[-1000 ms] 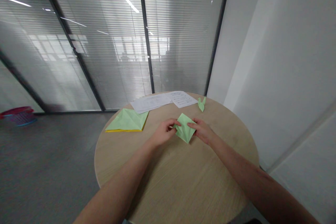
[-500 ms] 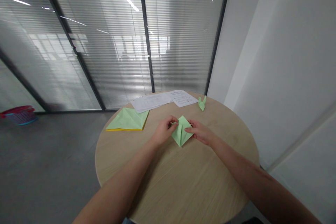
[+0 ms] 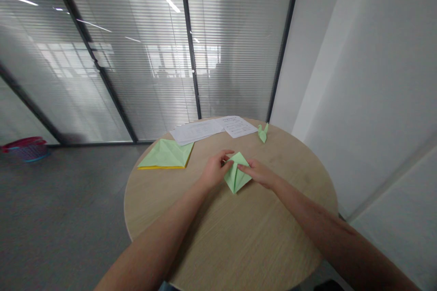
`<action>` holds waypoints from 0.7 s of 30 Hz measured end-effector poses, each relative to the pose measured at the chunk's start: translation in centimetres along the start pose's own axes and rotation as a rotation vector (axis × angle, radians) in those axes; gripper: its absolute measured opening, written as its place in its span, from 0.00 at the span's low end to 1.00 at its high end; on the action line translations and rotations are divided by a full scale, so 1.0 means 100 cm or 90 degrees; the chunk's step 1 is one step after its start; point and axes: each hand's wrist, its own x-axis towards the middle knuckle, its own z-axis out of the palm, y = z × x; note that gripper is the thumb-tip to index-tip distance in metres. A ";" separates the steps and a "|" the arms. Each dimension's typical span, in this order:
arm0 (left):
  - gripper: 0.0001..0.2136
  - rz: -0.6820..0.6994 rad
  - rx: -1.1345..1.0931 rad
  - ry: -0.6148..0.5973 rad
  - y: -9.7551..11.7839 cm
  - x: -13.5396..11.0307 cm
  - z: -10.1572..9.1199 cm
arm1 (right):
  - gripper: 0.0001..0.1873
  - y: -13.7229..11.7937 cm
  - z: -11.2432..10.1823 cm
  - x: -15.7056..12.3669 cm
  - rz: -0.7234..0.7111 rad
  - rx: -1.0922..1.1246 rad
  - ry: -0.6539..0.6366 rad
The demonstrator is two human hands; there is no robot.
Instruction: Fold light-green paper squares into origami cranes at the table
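Note:
A light green piece of folded origami paper [image 3: 236, 181], diamond-shaped with a crease down its middle, is held just over the round table in front of me. My left hand [image 3: 218, 167] pinches its upper left edge, the thumb on top and fingers curled behind. From the other side, my right hand [image 3: 256, 172] grips the right edge, its thumb lying across the upper face near the centre fold. The fingers under the paper are partly hidden.
Behind, a finished green paper crane [image 3: 262, 132] stands at the far right of the wooden table [image 3: 246, 241]. Printed sheets [image 3: 198, 132] lie along the far edge. Green and yellow paper [image 3: 167, 154] sits left. A red and blue basket [image 3: 26, 149] is on the floor by the glass partition.
The folded paper has come slightly nearer to me. My right thumb has slid left and up toward the centre fold, and the right fingers have shifted under the paper.

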 end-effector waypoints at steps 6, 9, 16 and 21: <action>0.17 0.001 -0.001 -0.006 0.000 -0.001 0.000 | 0.21 0.001 0.000 0.000 -0.020 -0.009 0.002; 0.17 -0.008 -0.044 -0.016 -0.001 0.000 0.001 | 0.20 0.001 -0.001 0.001 -0.016 -0.010 0.016; 0.22 -0.183 -0.315 -0.063 -0.005 0.003 0.004 | 0.18 0.002 -0.006 0.006 -0.052 0.076 0.094; 0.18 -0.246 -0.338 -0.154 -0.007 -0.001 0.009 | 0.17 0.002 -0.008 0.009 -0.091 0.104 0.172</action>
